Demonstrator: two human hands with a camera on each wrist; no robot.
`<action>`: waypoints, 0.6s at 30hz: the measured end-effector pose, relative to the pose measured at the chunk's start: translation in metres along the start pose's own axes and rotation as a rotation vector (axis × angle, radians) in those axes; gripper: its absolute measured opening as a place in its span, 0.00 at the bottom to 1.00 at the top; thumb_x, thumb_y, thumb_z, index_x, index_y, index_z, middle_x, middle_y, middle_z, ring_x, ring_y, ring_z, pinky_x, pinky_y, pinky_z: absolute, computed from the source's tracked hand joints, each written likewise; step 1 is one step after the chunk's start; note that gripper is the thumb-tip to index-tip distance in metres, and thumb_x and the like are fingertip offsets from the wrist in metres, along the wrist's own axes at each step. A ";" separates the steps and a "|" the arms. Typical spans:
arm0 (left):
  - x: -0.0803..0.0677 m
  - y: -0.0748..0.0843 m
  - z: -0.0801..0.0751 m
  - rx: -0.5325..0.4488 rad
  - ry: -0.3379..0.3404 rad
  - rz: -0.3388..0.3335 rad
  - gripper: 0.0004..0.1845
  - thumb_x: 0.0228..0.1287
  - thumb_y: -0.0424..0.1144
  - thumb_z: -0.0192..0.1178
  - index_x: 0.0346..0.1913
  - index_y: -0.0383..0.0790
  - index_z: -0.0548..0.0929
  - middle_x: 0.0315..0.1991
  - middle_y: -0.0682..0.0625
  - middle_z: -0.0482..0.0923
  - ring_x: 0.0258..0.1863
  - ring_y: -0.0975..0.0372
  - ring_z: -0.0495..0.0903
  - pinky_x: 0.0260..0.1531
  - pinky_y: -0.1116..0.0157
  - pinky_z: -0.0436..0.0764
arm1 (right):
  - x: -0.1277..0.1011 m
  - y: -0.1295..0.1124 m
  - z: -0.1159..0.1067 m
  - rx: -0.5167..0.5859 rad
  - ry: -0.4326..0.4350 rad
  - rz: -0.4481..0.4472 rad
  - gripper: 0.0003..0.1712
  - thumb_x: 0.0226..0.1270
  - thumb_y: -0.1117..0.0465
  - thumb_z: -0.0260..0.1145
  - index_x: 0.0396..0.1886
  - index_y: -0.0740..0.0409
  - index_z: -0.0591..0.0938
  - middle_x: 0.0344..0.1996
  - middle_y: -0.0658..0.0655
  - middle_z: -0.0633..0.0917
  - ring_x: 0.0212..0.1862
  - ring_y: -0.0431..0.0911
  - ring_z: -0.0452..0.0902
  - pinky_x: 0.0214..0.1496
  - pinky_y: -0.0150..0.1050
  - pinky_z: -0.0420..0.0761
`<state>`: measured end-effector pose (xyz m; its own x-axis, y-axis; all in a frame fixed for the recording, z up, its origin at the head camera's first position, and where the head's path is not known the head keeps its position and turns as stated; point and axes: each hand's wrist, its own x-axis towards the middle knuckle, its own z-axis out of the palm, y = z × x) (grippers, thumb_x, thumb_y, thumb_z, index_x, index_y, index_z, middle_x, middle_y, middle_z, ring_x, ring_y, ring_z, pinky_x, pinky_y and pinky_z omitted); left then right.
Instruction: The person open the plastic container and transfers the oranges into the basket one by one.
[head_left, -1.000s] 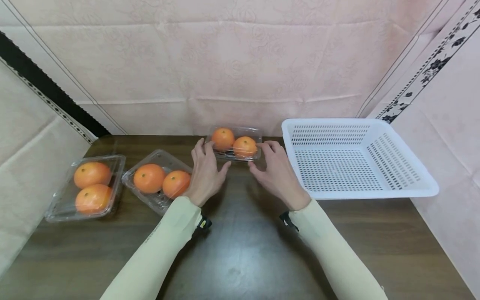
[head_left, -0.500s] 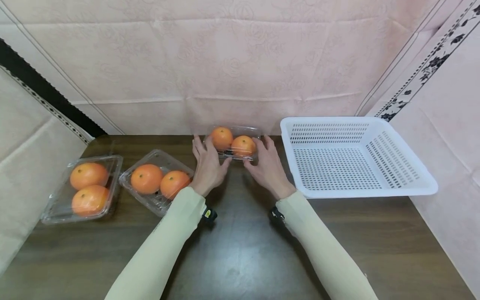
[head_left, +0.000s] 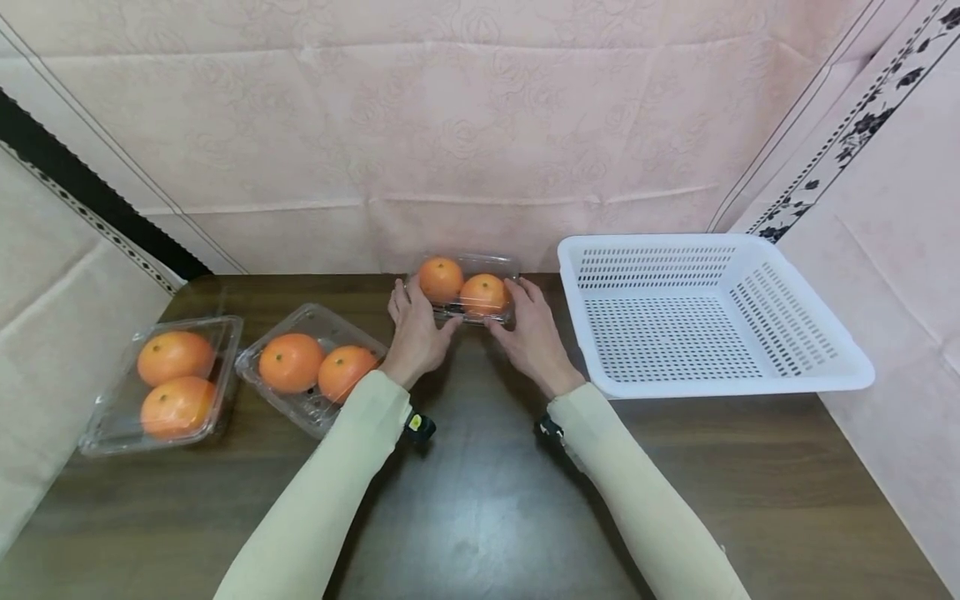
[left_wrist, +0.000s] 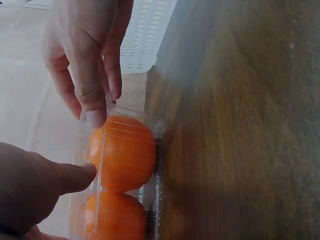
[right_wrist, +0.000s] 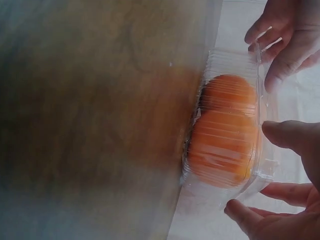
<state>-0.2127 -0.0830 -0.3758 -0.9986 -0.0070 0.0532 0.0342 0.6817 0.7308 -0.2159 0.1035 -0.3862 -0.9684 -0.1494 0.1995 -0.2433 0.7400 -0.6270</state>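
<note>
A clear plastic clamshell box [head_left: 467,288] with two oranges [head_left: 441,278] inside stands at the table's far edge, in the middle. My left hand [head_left: 415,321] grips its left end and my right hand [head_left: 527,327] grips its right end. In the left wrist view my left thumb [left_wrist: 70,176] presses on the lid over an orange [left_wrist: 125,152], and the right hand's fingers [left_wrist: 92,95] reach the far end. In the right wrist view my right thumb [right_wrist: 287,136] lies on the lid and the fingers [right_wrist: 245,212] curl round the box [right_wrist: 227,135].
A white perforated basket [head_left: 840,377] stands to the right of the box. Two more clamshell boxes of oranges, one [head_left: 318,367] close to my left forearm and one [head_left: 168,383] at the left edge, lie on the dark wooden table [head_left: 480,500]. Pink cloth hangs behind.
Both hands have reached further forward and closed in on the ends of the middle box. The box itself has hardly shifted.
</note>
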 end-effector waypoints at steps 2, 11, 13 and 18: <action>-0.001 0.000 0.000 -0.002 0.009 0.005 0.47 0.70 0.43 0.66 0.78 0.33 0.47 0.79 0.29 0.40 0.78 0.40 0.44 0.76 0.43 0.66 | 0.000 0.000 0.000 0.007 0.012 -0.012 0.41 0.71 0.53 0.70 0.76 0.65 0.65 0.75 0.66 0.65 0.76 0.58 0.64 0.82 0.55 0.65; -0.013 0.005 -0.004 0.031 -0.003 -0.005 0.45 0.70 0.43 0.66 0.78 0.35 0.49 0.75 0.33 0.49 0.71 0.44 0.53 0.69 0.45 0.74 | -0.008 -0.001 -0.001 0.047 0.072 -0.020 0.34 0.70 0.57 0.70 0.72 0.63 0.71 0.70 0.64 0.70 0.70 0.56 0.71 0.77 0.54 0.73; -0.016 0.007 -0.004 0.044 -0.016 -0.010 0.44 0.71 0.43 0.65 0.78 0.36 0.49 0.75 0.33 0.48 0.71 0.44 0.53 0.68 0.45 0.75 | -0.010 0.000 -0.001 0.052 0.087 -0.026 0.35 0.68 0.58 0.72 0.71 0.64 0.71 0.69 0.64 0.70 0.69 0.56 0.71 0.76 0.53 0.74; -0.024 0.011 -0.005 0.074 -0.033 0.000 0.41 0.73 0.45 0.62 0.78 0.35 0.50 0.74 0.32 0.50 0.70 0.44 0.54 0.67 0.45 0.76 | -0.016 0.003 -0.005 0.064 0.137 -0.028 0.35 0.64 0.61 0.75 0.68 0.64 0.74 0.66 0.63 0.72 0.64 0.56 0.73 0.72 0.52 0.78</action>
<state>-0.1879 -0.0794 -0.3659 -0.9994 0.0165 0.0295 0.0322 0.7336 0.6788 -0.2004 0.1111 -0.3877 -0.9457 -0.0753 0.3161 -0.2776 0.6926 -0.6657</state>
